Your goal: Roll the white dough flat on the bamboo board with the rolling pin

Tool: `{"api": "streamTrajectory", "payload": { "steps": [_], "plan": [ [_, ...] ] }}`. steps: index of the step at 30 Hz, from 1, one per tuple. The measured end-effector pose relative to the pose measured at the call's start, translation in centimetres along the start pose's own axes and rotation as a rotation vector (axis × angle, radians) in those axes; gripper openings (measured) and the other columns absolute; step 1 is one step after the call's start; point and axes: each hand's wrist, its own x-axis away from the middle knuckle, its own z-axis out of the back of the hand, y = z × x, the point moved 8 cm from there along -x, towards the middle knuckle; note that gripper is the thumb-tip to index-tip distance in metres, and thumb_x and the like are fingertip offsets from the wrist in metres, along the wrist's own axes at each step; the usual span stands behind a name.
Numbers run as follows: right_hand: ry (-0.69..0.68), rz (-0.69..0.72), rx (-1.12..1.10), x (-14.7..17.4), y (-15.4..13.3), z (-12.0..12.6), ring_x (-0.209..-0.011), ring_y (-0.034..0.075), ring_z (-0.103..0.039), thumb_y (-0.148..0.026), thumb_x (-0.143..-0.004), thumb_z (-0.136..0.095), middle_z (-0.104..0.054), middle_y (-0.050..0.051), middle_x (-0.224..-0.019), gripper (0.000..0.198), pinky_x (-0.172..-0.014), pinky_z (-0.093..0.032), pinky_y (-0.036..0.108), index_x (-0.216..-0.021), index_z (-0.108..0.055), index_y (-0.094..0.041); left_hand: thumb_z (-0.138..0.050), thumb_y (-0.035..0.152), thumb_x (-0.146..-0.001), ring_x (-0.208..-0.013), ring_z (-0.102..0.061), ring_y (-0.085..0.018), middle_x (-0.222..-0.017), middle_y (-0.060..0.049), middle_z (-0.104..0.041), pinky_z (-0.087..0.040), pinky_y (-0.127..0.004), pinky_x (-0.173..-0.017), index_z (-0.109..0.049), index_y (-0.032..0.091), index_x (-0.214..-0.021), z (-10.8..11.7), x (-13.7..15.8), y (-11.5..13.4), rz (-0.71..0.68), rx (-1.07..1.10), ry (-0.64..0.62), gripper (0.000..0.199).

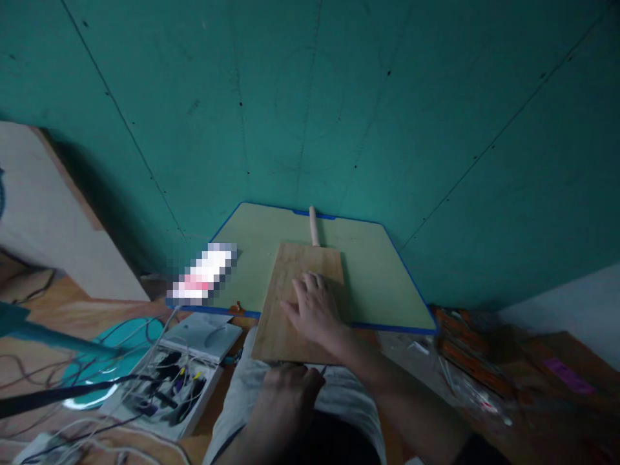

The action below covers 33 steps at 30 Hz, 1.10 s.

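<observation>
A rectangular wooden board [271,307], like a cutting board, lies partly on the pale green tabletop [378,271] with its near end out over my lap. My right hand [314,310] rests on the board's upper face, fingers slightly spread and nothing in them. Close to the near edge, my left hand [290,387] is closed with the knuckles up; a small dark tip shows beside it, but what it holds is hidden. Beyond the board's far end a pale wooden rod [314,226] points toward the wall; its near end meets the board.
A phone-like lit screen, blurred out [203,274], is at the table's left. A white box of cables and small parts [167,391] stands lower left near a turquoise round base [116,355]. Orange items [469,349] lie at right. A green wall [310,116] rises behind.
</observation>
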Motion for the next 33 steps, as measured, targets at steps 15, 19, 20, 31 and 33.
{"api": "streamTrajectory", "payload": {
  "steps": [15,19,20,31,33],
  "plan": [
    [0.004,-0.050,0.043,-8.4,10.7,-1.2,-0.102,0.025,-0.061,-0.022,-0.100,-0.041,-0.069,0.012,-0.103,0.032,-0.093,-0.045,0.040,-0.100,-0.072,-0.016,-0.062,0.035,-0.095,-0.090,-0.066,-0.018,-0.105,-0.006,-0.068,-0.056,-0.035,-0.079,-0.066,0.020,-0.107,-4.2,0.3,-1.4,0.124,0.181,-0.084,0.019],
    [0.125,0.061,-0.091,-3.4,9.4,-0.3,-0.119,0.022,-0.057,-0.021,-0.098,-0.040,-0.063,0.012,-0.129,0.034,-0.100,-0.046,0.035,-0.124,-0.061,-0.017,-0.062,0.038,-0.096,-0.105,-0.064,-0.022,-0.126,-0.009,-0.062,-0.057,-0.043,-0.088,-0.060,0.020,-0.124,-3.1,0.9,-1.8,0.151,0.211,-0.069,0.034],
    [0.188,0.090,-0.152,-1.8,8.8,0.3,-0.121,0.022,-0.056,-0.021,-0.096,-0.044,-0.061,0.014,-0.132,0.034,-0.100,-0.047,0.035,-0.125,-0.059,-0.017,-0.062,0.038,-0.095,-0.106,-0.064,-0.023,-0.127,-0.010,-0.061,-0.056,-0.044,-0.089,-0.060,0.020,-0.126,-2.9,1.0,-1.9,0.157,0.218,-0.066,0.035],
    [0.205,0.004,-0.014,-1.5,4.9,1.2,-0.100,0.027,-0.058,-0.029,-0.083,-0.066,-0.063,0.011,-0.103,0.015,-0.087,-0.049,0.039,-0.094,-0.064,-0.019,-0.062,0.037,-0.096,-0.103,-0.065,-0.022,-0.124,-0.009,-0.063,-0.057,-0.042,-0.087,-0.061,0.019,-0.122,-2.3,-0.2,-0.9,0.097,0.329,-0.112,0.032],
    [0.074,-0.024,-0.023,-3.2,4.8,-0.2,-0.099,0.025,-0.061,-0.021,-0.086,-0.062,-0.067,0.010,-0.102,0.006,-0.087,-0.049,0.035,-0.090,-0.065,-0.020,-0.063,0.037,-0.095,-0.106,-0.064,-0.022,-0.125,-0.009,-0.062,-0.057,-0.042,-0.088,-0.061,0.021,-0.123,-1.1,0.0,-0.5,0.094,0.374,-0.091,0.033]
  ]
}}
